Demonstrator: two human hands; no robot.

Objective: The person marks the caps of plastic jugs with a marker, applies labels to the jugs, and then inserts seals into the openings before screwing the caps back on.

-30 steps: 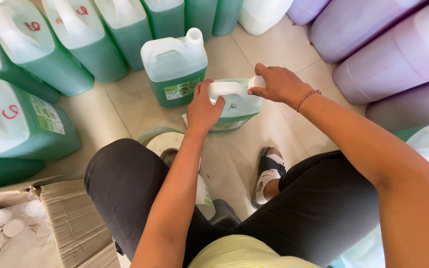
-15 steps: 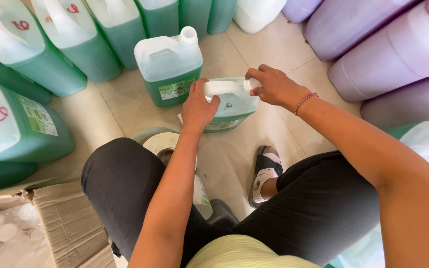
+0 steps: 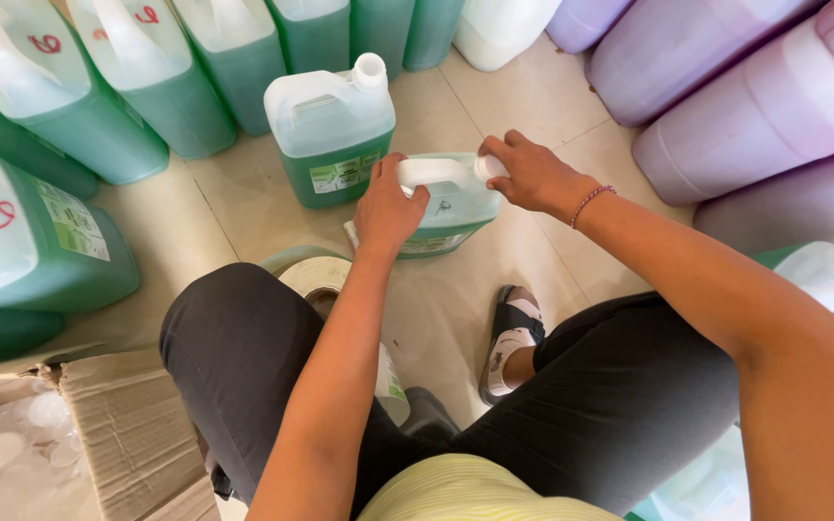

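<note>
Tiled floor (image 3: 456,318): as before, left hand (image 3: 385,207) grips jug (image 3: 451,207) handle, right hand (image 3: 531,176) pinches its cap (image 3: 486,167).

Little has changed over the last second. The right hand (image 3: 533,177) has turned a little on the white cap (image 3: 487,167) of the green jug (image 3: 451,207): a second ago its fingers reached further over the jug's top, and now they are bunched at the cap with the knuckles lifted. The left hand (image 3: 388,207) has slid a touch lower on the white handle (image 3: 431,174), its thumb now wrapped over the near end. The jug itself leans slightly more toward the person than before.
</note>
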